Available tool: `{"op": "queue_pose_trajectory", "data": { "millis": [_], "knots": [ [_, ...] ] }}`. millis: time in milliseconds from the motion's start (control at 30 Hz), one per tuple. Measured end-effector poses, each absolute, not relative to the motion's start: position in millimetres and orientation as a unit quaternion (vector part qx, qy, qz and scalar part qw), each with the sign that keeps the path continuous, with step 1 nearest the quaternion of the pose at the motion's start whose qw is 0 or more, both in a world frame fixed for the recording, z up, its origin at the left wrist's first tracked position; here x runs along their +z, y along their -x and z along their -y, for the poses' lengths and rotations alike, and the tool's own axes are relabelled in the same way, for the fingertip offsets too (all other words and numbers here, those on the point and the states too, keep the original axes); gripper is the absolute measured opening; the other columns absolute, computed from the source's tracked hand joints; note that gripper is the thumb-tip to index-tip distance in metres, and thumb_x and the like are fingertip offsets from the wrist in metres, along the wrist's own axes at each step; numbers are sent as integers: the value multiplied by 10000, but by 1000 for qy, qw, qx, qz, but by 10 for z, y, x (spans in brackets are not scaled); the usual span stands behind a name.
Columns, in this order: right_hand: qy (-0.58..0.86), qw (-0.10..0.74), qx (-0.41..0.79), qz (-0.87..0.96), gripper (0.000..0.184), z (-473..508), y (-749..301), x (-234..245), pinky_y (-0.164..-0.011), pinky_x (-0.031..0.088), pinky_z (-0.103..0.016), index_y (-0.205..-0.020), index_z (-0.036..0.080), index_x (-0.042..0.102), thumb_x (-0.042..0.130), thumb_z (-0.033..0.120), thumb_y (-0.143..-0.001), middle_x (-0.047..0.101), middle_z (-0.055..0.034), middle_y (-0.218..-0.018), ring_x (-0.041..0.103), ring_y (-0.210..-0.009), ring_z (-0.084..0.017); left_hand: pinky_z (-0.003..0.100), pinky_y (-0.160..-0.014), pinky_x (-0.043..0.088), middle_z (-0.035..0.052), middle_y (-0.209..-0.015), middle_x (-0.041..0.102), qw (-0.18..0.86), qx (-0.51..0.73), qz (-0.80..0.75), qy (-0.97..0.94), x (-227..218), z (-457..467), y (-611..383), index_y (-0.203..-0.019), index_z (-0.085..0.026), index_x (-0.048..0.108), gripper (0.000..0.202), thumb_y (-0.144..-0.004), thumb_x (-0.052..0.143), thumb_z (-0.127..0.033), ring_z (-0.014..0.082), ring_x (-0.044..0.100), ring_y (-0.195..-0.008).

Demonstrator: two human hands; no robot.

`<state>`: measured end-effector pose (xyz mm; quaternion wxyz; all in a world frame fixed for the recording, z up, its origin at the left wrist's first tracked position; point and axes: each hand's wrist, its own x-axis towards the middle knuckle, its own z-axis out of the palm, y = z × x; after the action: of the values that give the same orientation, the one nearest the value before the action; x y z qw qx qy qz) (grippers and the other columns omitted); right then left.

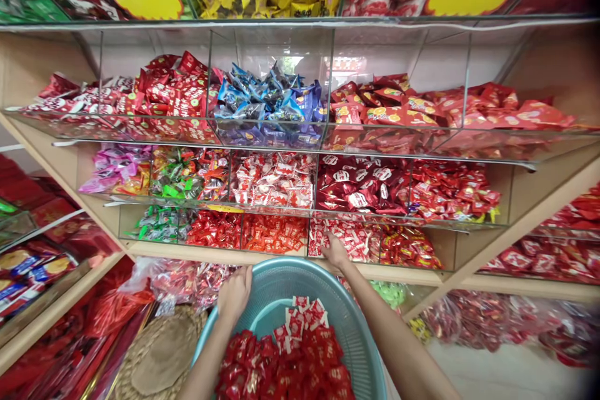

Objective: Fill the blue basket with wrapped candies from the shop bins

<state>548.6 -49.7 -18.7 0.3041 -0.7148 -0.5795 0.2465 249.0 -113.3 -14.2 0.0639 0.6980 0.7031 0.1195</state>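
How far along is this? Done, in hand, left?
Done: the basin holds a heap of red packets, with white packets on top. In hand: the right hand is on the white-and-red sweets in a shelf bin, and the left hand is by the basin's rim. Left: those sweets still fill much of their bin, and the other bins look well stocked.

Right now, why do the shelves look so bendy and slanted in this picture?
In the head view, the picture bends toward its edges, so the wooden shelf runs slantwise; the clear plastic bin shows pale glare, and the top right corner goes dark.
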Motion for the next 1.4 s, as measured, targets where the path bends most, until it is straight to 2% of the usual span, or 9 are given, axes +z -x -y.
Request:
{"op": "queue_pose_trajectory", "data": {
  "millis": [267,533,700,800,900,1000,1100,1267,1400],
  "knots": [
    [668,466,291,501,457,485,-5557,-212,-574,458,-301,-1118,136,554,546,320,-700,661,-79,-857,560,-562,-157,278,-680,414,86,-945,675,67,117,-707,-695,-126,1140,-2496,-968,-202,599,517,-906,150,-450,182,637,-786],
    [617,580,352,399,532,608,-5579,-33,-474,445,-253,-1068,158,565,602,489,-653,630,-32,-759,518,-517,-122,278,-660,409,80,-932,674,54,117,-705,-697,-157,1135,-2490,-937,-205,594,536,-907,117,-448,185,638,-767],
    [552,599,457,357,428,947,-5498,146,-421,380,-202,-987,202,594,649,454,-646,597,9,-707,458,-466,-77,279,-650,410,79,-921,677,46,113,-704,-700,-176,1121,-2484,-952,-206,589,544,-905,109,-457,189,639,-757],
    [535,526,528,397,385,1268,-5397,154,-395,316,-188,-962,202,606,640,446,-666,572,22,-645,405,-426,-61,280,-648,411,82,-929,677,44,111,-703,-701,-181,1118,-2484,-956,-204,588,542,-904,113,-460,192,640,-760],
    [545,377,524,535,246,1528,-5307,60,-426,311,-198,-836,187,625,591,394,-707,541,38,-580,403,-443,-73,279,-653,414,85,-933,677,47,106,-703,-702,-176,1116,-2488,-956,-200,588,537,-905,118,-455,190,641,-767],
    [586,189,389,685,82,1643,-5247,-83,-514,335,-216,-667,167,613,555,222,-688,551,23,-577,473,-542,-105,282,-660,419,86,-936,677,52,102,-705,-700,-172,1114,-2491,-961,-202,588,535,-905,119,-454,193,641,-776],
    [641,48,266,719,135,1656,-5207,-213,-596,351,-244,-672,157,628,514,95,-637,616,-35,-689,546,-695,-163,283,-668,425,81,-949,676,50,104,-704,-700,-180,1112,-2488,-960,-208,590,541,-903,117,-463,193,642,-777],
    [662,31,246,707,278,1653,-5187,-313,-665,366,-283,-807,165,645,485,30,-624,648,-89,-829,572,-832,-219,273,-663,422,73,-933,676,48,114,-700,-703,-189,1119,-2480,-948,-207,589,549,-903,106,-465,183,641,-772],
    [666,72,248,700,330,1617,-5235,-237,-666,374,-277,-952,191,602,524,87,-649,642,-77,-885,567,-839,-212,277,-662,421,79,-927,676,52,115,-700,-703,-163,1130,-2486,-939,-202,592,539,-908,115,-451,182,640,-773]
  ]
}}
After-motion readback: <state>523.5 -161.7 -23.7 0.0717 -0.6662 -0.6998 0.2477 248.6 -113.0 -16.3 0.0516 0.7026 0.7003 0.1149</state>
